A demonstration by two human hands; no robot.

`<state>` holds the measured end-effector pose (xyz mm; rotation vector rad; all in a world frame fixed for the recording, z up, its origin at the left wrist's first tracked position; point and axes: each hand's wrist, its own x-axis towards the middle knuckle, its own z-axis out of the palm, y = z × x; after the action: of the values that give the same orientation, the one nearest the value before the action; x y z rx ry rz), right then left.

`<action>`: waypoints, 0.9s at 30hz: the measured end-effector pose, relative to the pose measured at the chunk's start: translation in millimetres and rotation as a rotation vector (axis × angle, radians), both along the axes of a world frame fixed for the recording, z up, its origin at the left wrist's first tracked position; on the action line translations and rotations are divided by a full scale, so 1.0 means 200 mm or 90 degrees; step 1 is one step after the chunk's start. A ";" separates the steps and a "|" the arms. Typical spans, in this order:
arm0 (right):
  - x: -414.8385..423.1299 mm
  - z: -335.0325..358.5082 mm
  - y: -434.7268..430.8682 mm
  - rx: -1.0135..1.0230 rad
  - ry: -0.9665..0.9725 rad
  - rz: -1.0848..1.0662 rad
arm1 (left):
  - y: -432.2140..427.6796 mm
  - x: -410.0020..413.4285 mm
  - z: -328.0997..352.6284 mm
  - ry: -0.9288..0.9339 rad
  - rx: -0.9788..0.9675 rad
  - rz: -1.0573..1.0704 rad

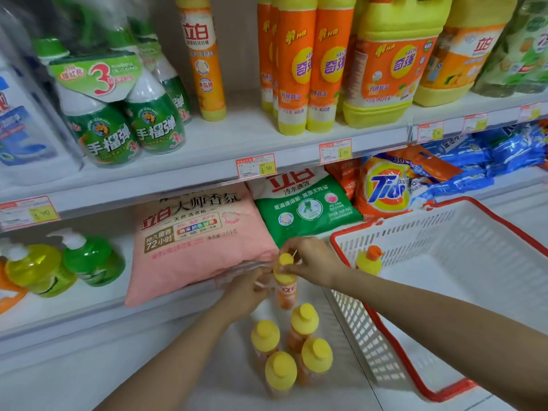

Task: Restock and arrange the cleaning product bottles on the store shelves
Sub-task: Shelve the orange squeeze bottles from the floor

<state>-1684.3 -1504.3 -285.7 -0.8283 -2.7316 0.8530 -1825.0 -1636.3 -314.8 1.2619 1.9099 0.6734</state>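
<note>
An orange bottle with a yellow cap [286, 287] stands upright on the floor in front of the lower shelf. My right hand [311, 264] pinches its cap from the right. My left hand [247, 292] curls round its body from the left, fingers partly hidden. Several more yellow-capped orange bottles [293, 348] stand grouped on the floor just below it. One bottle with an orange spout cap [369, 261] stands inside the white basket with a red rim [444, 393] at the right.
The upper shelf [225, 137] carries a single tall orange bottle [204, 60], orange dish-soap bottles [308, 69] and green spray bottles [130, 126]. The lower shelf holds a pink detergent bag [192, 241], a green bag [302, 206] and pump bottles [89, 256].
</note>
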 end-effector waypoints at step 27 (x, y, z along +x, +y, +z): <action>-0.46 0.78 0.09 -0.128 0.451 -0.011 | 0.10 -0.52 0.69 0.615 0.419 0.158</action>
<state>-1776.9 -1486.6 -130.5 -0.4509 -2.0392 1.1595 -1928.7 -1617.2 -176.5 2.0278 2.7813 0.9771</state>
